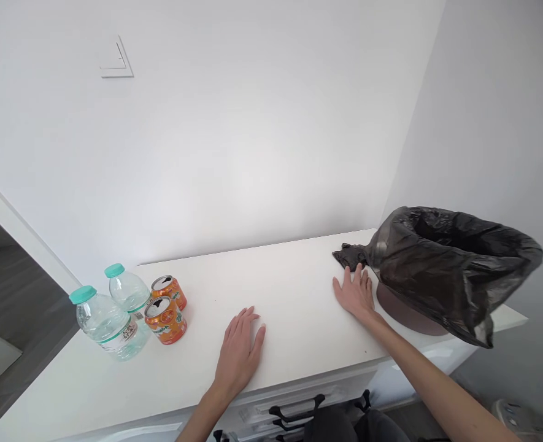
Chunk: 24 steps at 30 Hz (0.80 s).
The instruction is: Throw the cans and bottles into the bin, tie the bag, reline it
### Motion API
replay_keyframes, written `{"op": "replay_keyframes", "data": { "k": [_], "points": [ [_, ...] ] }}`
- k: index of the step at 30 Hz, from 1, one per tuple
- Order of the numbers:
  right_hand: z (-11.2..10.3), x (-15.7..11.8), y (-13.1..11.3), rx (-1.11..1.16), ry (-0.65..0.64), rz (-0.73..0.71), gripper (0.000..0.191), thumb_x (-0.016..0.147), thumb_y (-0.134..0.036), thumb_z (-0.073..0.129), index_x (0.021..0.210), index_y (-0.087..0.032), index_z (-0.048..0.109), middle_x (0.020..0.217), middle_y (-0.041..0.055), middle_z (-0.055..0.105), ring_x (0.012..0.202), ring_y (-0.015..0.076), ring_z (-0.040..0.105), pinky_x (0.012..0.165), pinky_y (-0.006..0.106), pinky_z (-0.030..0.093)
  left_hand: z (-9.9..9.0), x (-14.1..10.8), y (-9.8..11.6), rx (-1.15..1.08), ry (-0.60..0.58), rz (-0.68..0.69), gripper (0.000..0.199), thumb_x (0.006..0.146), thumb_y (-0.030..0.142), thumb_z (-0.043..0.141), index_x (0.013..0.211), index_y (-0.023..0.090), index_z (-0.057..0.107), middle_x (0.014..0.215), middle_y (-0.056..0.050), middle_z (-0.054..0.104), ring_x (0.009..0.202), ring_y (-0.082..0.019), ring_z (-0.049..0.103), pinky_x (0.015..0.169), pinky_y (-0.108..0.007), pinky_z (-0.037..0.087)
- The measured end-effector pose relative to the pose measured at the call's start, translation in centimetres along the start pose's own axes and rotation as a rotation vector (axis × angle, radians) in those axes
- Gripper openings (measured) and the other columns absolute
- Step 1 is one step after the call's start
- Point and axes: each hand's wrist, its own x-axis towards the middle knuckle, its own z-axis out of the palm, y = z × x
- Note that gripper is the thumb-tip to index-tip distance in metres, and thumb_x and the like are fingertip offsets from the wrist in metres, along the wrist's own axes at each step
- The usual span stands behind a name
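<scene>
1. Your left hand (238, 353) lies palm down at lower center, fingers nearly together, thumb spread away. It grips nothing; the cans are its nearest objects.
2. Your right hand (356, 294) lies palm down right of center, fingers slightly spread. Its fingertips are at the bunched tail (347, 256) of the bag; contact cannot be confirmed.
3. The black bag (418, 264) is at the right of the frame, mouth gaping, fitted over the brown bin (402, 310). Together they block the right end of the top (275, 282).
4. At the left, two orange cans, front (165, 322) and rear (172, 290), stand just beside two teal-capped bottles, front (110, 325) and rear (128, 287).
5. The wall (253, 123) bounds the top along its back edge. The front edge crosses the lower frame beneath both your forearms; black handles (296, 414) project below it.
6. Working room: the white stretch between your hands, and the strip from your left hand back to the wall.
</scene>
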Motion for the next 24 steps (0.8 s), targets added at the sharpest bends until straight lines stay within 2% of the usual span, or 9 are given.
{"op": "replay_keyframes", "data": {
  "k": [3, 5, 8, 10, 12, 14, 16, 20, 24],
  "points": [
    [-1.5, -3.9, 0.6, 0.088, 0.020, -0.151, 0.070, 0.104, -0.046, 0.032, 0.161, -0.006, 0.029, 0.171, 0.0243, 0.014, 0.157, 0.0413, 0.017, 0.123, 0.055, 0.024, 0.3, 0.0, -0.2, 0.036, -0.003, 0.032, 0.040, 0.106, 0.048, 0.038, 0.133, 0.025, 0.056, 0.152, -0.008, 0.057, 0.148, -0.025, 0.045, 0.125, -0.052, 0.034],
    [-4.3, -6.3, 1.4, 0.165, 0.077, -0.326, 0.067, 0.104, -0.044, 0.033, 0.162, -0.011, 0.027, 0.171, 0.0194, 0.021, 0.158, 0.0362, 0.021, 0.121, 0.053, 0.032, 0.5, -0.1, -0.3, 0.068, -0.024, 0.055, 0.041, 0.107, 0.047, 0.036, 0.136, 0.024, 0.054, 0.154, -0.009, 0.055, 0.149, -0.025, 0.043, 0.125, -0.052, 0.032],
    [-11.8, -8.7, 3.1, 0.218, 0.292, -0.666, 0.055, 0.104, -0.031, 0.037, 0.157, -0.016, 0.039, 0.161, 0.0143, 0.043, 0.153, 0.0284, 0.034, 0.122, 0.048, 0.035, 0.7, -0.1, -0.3, 0.118, -0.054, 0.076, 0.044, 0.106, 0.046, 0.036, 0.140, 0.022, 0.052, 0.157, -0.010, 0.052, 0.153, -0.027, 0.038, 0.126, -0.054, 0.030],
    [-17.8, -9.1, 4.4, 0.202, 0.453, -0.787, 0.048, 0.101, -0.026, 0.045, 0.149, -0.022, 0.049, 0.147, 0.0115, 0.060, 0.143, 0.0282, 0.048, 0.121, 0.051, 0.035, 0.9, -0.1, -0.4, 0.136, -0.046, 0.089, 0.045, 0.106, 0.045, 0.035, 0.141, 0.022, 0.053, 0.158, -0.010, 0.051, 0.154, -0.027, 0.036, 0.126, -0.055, 0.030],
    [-22.8, -8.7, 5.9, 0.156, 0.600, -0.733, 0.045, 0.100, -0.027, 0.049, 0.144, -0.022, 0.054, 0.135, 0.0121, 0.067, 0.132, 0.0307, 0.056, 0.119, 0.055, 0.036, 1.1, -0.1, -0.5, 0.143, -0.031, 0.101, 0.047, 0.106, 0.045, 0.035, 0.142, 0.022, 0.053, 0.158, -0.010, 0.051, 0.153, -0.028, 0.037, 0.126, -0.055, 0.030],
    [-25.9, -7.7, 7.7, 0.107, 0.688, -0.572, 0.047, 0.101, -0.035, 0.049, 0.144, -0.017, 0.054, 0.134, 0.0163, 0.066, 0.130, 0.0347, 0.055, 0.116, 0.058, 0.035, 1.1, 0.0, -0.6, 0.148, -0.027, 0.104, 0.048, 0.105, 0.045, 0.034, 0.142, 0.022, 0.054, 0.157, -0.010, 0.053, 0.153, -0.028, 0.038, 0.125, -0.056, 0.030],
    [-27.0, -6.5, 9.7, 0.060, 0.659, -0.466, 0.050, 0.102, -0.048, 0.046, 0.138, -0.015, 0.058, 0.130, 0.0179, 0.067, 0.129, 0.0371, 0.055, 0.112, 0.059, 0.037, 1.1, 0.0, -0.6, 0.154, -0.024, 0.100, 0.048, 0.105, 0.046, 0.033, 0.141, 0.022, 0.055, 0.157, -0.010, 0.053, 0.152, -0.028, 0.039, 0.125, -0.056, 0.031],
    [-25.8, -4.4, 12.4, 0.060, 0.509, -0.424, 0.060, 0.101, -0.066, 0.036, 0.107, -0.018, 0.071, 0.101, 0.0131, 0.076, 0.110, 0.0336, 0.065, 0.107, 0.054, 0.039, 1.0, -0.1, -0.5, 0.158, -0.027, 0.091, 0.048, 0.105, 0.045, 0.034, 0.141, 0.022, 0.055, 0.157, -0.011, 0.053, 0.152, -0.029, 0.039, 0.125, -0.056, 0.031],
    [-25.3, -4.1, 11.5, 0.165, 0.483, -0.453, 0.063, 0.099, -0.072, 0.036, 0.091, -0.020, 0.070, 0.085, 0.0099, 0.075, 0.093, 0.0296, 0.069, 0.096, 0.047, 0.043, 0.8, -0.1, -0.3, 0.163, -0.031, 0.090, 0.047, 0.106, 0.044, 0.034, 0.142, 0.022, 0.054, 0.157, -0.010, 0.053, 0.152, -0.028, 0.039, 0.125, -0.055, 0.031]
  ]
}}
